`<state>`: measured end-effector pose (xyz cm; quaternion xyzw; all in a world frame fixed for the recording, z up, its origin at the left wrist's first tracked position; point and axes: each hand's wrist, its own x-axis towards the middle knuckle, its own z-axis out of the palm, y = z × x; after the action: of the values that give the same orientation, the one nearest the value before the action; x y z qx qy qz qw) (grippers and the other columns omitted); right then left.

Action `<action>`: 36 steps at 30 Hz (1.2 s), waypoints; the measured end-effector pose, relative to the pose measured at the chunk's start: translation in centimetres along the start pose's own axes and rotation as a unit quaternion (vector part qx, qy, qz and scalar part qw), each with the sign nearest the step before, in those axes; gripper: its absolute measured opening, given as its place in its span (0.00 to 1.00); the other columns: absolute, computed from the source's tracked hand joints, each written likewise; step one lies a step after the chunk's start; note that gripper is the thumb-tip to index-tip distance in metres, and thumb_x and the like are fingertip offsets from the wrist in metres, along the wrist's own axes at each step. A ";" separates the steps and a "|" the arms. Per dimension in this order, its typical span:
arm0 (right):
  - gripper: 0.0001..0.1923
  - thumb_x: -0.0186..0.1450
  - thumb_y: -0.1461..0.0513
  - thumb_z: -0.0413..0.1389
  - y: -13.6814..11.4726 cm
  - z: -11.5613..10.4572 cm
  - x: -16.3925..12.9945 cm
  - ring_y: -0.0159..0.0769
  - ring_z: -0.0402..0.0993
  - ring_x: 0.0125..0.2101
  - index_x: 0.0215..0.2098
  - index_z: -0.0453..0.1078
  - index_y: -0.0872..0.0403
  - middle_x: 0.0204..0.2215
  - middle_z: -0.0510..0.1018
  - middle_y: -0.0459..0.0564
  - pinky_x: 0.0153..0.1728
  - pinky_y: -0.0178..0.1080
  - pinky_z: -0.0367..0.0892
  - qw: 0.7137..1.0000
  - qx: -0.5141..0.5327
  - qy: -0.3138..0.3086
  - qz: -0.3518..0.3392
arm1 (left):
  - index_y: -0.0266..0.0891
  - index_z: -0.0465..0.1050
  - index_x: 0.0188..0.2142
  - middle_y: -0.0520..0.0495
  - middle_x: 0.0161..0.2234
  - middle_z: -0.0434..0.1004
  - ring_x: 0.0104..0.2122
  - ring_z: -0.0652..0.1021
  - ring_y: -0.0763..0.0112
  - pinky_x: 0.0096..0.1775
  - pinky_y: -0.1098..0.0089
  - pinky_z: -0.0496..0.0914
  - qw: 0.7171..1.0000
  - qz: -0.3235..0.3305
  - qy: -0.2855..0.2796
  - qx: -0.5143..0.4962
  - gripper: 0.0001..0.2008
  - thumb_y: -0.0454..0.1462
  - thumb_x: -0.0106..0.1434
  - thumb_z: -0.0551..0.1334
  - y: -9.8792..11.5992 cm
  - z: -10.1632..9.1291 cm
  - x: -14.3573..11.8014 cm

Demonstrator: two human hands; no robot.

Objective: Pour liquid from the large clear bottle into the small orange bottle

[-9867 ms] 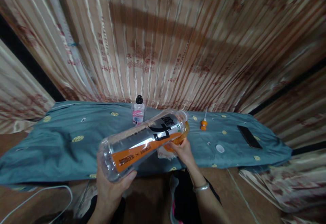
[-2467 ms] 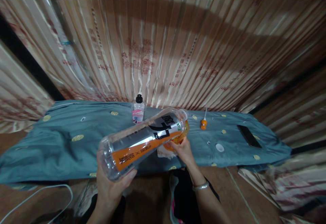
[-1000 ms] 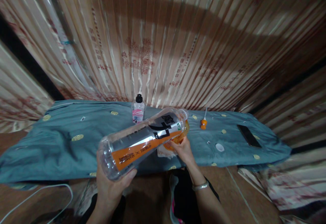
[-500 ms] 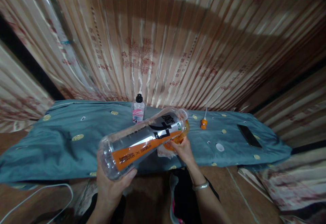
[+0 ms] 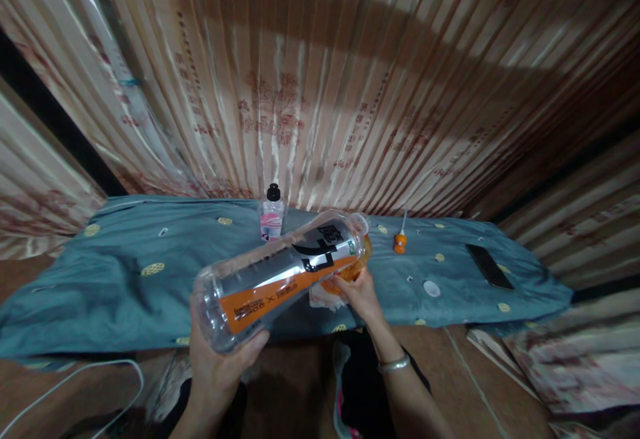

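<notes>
Clear plastic, thin and likely slick, forms the large bottle (image 5: 280,278), which is held tilted above the near edge of the blue-grey cloth (image 5: 115,279), neck down toward a small vessel of orange liquid (image 5: 357,267). Its base is clasped in the grip of the left hand (image 5: 220,366), while the vessel at its mouth is pinched by the right hand (image 5: 361,296). Being nearly empty, it is judged light and easily dented, best taken at base and neck.
</notes>
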<state>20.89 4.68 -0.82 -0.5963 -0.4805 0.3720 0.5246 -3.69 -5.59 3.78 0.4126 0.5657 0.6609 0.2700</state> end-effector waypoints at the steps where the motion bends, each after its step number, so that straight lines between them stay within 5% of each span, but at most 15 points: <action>1: 0.33 0.43 0.47 0.73 0.1 0.0 0.0 0.51 0.84 0.38 0.42 0.71 0.53 0.38 0.86 0.56 0.41 0.48 0.78 1.000 -0.002 0.000 0.000 | 0.41 0.70 0.38 0.43 0.43 0.79 0.45 0.82 0.52 0.46 0.55 0.79 1.000 -0.001 0.011 -0.004 0.26 0.46 0.43 0.77 0.0 0.0 0.0; 5: 0.33 0.43 0.47 0.73 0.4 -0.1 0.1 0.51 0.84 0.39 0.41 0.71 0.53 0.38 0.86 0.56 0.41 0.47 0.78 1.000 -0.004 -0.001 0.007 | 0.40 0.70 0.36 0.43 0.41 0.79 0.44 0.82 0.51 0.44 0.56 0.79 1.000 0.006 -0.028 0.009 0.27 0.45 0.41 0.78 -0.3 -0.2 0.3; 12: 0.33 0.44 0.47 0.73 0.4 0.0 0.1 0.51 0.84 0.39 0.42 0.71 0.53 0.38 0.86 0.55 0.42 0.47 0.78 1.000 -0.004 0.000 -0.001 | 0.41 0.71 0.37 0.42 0.45 0.79 0.47 0.81 0.50 0.47 0.54 0.78 1.000 -0.004 0.017 -0.010 0.26 0.47 0.42 0.77 0.5 0.4 -0.3; 18: 0.32 0.43 0.48 0.72 0.0 0.0 0.0 0.51 0.84 0.38 0.42 0.71 0.52 0.37 0.86 0.55 0.40 0.47 0.78 1.000 -0.006 0.002 -0.003 | 0.40 0.71 0.35 0.43 0.39 0.79 0.42 0.82 0.48 0.45 0.50 0.79 0.999 -0.014 -0.033 0.019 0.27 0.47 0.39 0.78 0.0 -0.6 0.5; 21: 0.33 0.43 0.48 0.73 -0.2 0.0 -0.1 0.51 0.84 0.37 0.41 0.71 0.52 0.37 0.86 0.55 0.40 0.47 0.78 1.000 -0.006 0.006 0.001 | 0.41 0.71 0.33 0.45 0.35 0.77 0.44 0.81 0.48 0.46 0.52 0.78 1.000 -0.008 -0.016 0.018 0.25 0.47 0.40 0.78 0.2 -0.5 0.5; 28: 0.31 0.43 0.49 0.73 -0.6 0.1 -0.2 0.51 0.85 0.38 0.40 0.71 0.53 0.38 0.86 0.56 0.40 0.47 0.79 1.000 0.010 -0.002 0.003 | 0.40 0.72 0.41 0.42 0.44 0.78 0.48 0.79 0.48 0.49 0.51 0.77 0.999 -0.032 0.020 -0.032 0.31 0.49 0.40 0.77 1.6 0.9 -0.7; 36: 0.31 0.44 0.49 0.72 -0.2 0.1 -0.1 0.50 0.85 0.37 0.40 0.71 0.52 0.36 0.87 0.54 0.40 0.46 0.79 1.000 0.003 0.002 -0.007 | 0.42 0.71 0.36 0.42 0.44 0.79 0.46 0.80 0.48 0.47 0.52 0.78 0.999 -0.027 0.011 -0.020 0.26 0.47 0.41 0.77 1.0 0.4 -0.2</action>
<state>20.76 4.62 -0.66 -0.5922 -0.4822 0.3684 0.5302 -3.11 -5.73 4.76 0.3845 0.5665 0.6691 0.2891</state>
